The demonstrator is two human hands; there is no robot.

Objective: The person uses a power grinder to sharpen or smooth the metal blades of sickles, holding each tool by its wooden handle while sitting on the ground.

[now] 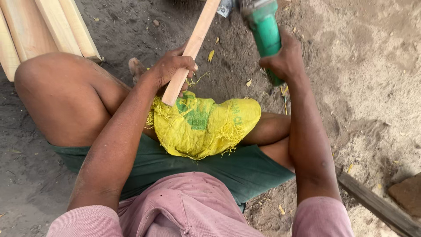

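Note:
I sit on sandy ground with my knees bent. My left hand [172, 66] grips a pale wooden stick [193, 46] near its lower end; the stick slants up to the top edge of the view. My right hand [284, 58] is closed around the green body of a hand-held power grinder [264, 28], whose head sits at the top edge beside the stick's upper part. A yellow woven sack [206, 125] lies over my lower leg, just under the stick's lower end.
Several pale wooden slats [39, 26] lie stacked at the top left beside my left knee. A dark wooden plank [377, 206] and a brown block [405, 193] lie on the sand at the bottom right. Yellow shreds dot the sandy ground [364, 87].

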